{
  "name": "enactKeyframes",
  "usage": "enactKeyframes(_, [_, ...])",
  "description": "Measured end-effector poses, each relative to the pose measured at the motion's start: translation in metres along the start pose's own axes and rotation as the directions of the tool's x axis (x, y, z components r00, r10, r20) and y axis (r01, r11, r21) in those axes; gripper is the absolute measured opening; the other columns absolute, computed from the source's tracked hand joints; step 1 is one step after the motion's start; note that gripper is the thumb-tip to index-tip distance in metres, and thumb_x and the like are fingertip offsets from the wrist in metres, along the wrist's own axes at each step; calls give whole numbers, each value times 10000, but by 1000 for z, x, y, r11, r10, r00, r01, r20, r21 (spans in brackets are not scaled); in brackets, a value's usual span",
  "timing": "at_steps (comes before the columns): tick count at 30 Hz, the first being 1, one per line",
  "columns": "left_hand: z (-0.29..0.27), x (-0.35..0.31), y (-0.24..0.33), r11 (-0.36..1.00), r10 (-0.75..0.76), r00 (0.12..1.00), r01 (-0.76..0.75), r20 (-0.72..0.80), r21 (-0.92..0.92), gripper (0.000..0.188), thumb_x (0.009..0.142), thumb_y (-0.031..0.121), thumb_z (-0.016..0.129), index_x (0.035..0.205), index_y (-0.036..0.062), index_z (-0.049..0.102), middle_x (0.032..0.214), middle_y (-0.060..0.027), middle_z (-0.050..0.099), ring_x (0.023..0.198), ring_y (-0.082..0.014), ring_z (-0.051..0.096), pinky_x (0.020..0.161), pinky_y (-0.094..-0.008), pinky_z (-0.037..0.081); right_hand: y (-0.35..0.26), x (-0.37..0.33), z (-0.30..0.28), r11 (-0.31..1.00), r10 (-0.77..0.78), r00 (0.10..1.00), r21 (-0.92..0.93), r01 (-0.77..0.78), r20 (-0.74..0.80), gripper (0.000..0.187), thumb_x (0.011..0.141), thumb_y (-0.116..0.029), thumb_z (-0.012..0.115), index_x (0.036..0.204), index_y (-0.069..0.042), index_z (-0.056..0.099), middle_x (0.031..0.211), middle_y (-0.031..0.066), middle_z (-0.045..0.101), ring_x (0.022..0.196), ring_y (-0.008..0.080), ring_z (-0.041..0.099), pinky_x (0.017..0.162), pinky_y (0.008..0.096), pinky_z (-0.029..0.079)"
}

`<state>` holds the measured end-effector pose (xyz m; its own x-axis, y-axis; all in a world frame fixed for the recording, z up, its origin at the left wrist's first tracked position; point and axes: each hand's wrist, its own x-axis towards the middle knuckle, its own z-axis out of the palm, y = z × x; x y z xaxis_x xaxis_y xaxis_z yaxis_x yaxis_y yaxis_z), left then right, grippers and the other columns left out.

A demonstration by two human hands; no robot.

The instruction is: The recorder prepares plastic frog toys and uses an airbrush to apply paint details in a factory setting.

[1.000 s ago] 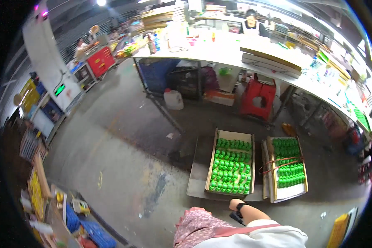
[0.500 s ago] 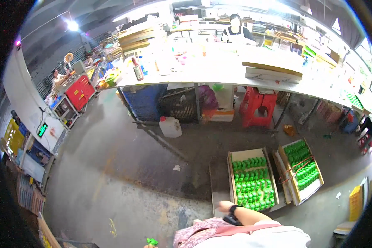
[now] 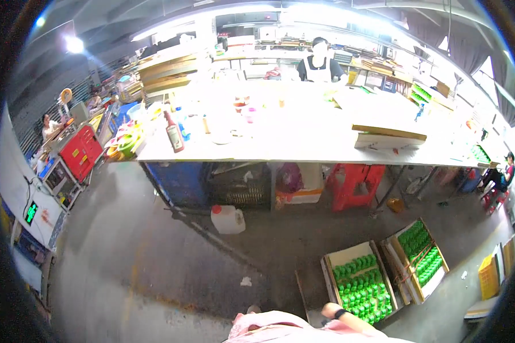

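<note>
My right hand [image 3: 330, 310], with a black band [image 3: 340, 314] on its wrist, is low in front of me, nearest the left edge of a wooden tray [image 3: 353, 252] filled with rows of small green pieces [image 3: 363, 288]. Its fingers are too small and blurred to make out, and nothing shows in them. My left hand is out of view. A second tray [image 3: 434, 281] of similar green pieces [image 3: 419, 243], with an orange-brown cord [image 3: 422, 255] across it, lies to the right of the first.
Ahead runs a long white worktable [image 3: 280, 134] with a sauce-type bottle [image 3: 174, 132] and a long box [image 3: 388, 139]. Beneath are a red stool [image 3: 356, 186] and a white jug [image 3: 229, 219]. A person [image 3: 321, 66] is behind the table; a red cabinet [image 3: 81, 153] stands left.
The worktable and trays now sit lower in the picture and the table looks nearer. My left hand, with something green at the lower edge before, has left the view. My right hand stays beside the tray.
</note>
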<state>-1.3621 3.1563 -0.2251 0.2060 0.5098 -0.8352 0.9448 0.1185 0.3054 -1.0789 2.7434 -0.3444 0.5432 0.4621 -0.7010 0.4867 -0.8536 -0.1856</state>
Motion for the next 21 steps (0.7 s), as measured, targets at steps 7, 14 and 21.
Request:
enactKeyframes(7, [-63,135,232,832,510,843,-432,-171,348,289,711,247,456,588,42,618,570,-110,590,616,-223,594,606,-350,450,60,2,28,288,633,773,919,-268,27,198,691,-192,547,721,-16,632,639,98,610,528,163,579,568,289,477])
enactKeyframes(14, [6,59,475,691,651,757,-565,50,-451,172,835,134,439,767,11,537,695,-72,584,640,-152,577,637,-273,465,101,109,48,324,543,839,910,-261,47,193,685,-215,625,763,-39,628,757,102,619,651,231,572,616,340,461])
enactKeyframes(21, [69,-7,642,665,726,632,-542,272,-513,192,871,151,427,857,-9,532,782,-108,606,735,-173,590,735,-275,459,181,125,-228,212,558,821,977,-5,-117,159,741,-117,496,649,-10,569,577,63,560,494,133,528,473,270,433])
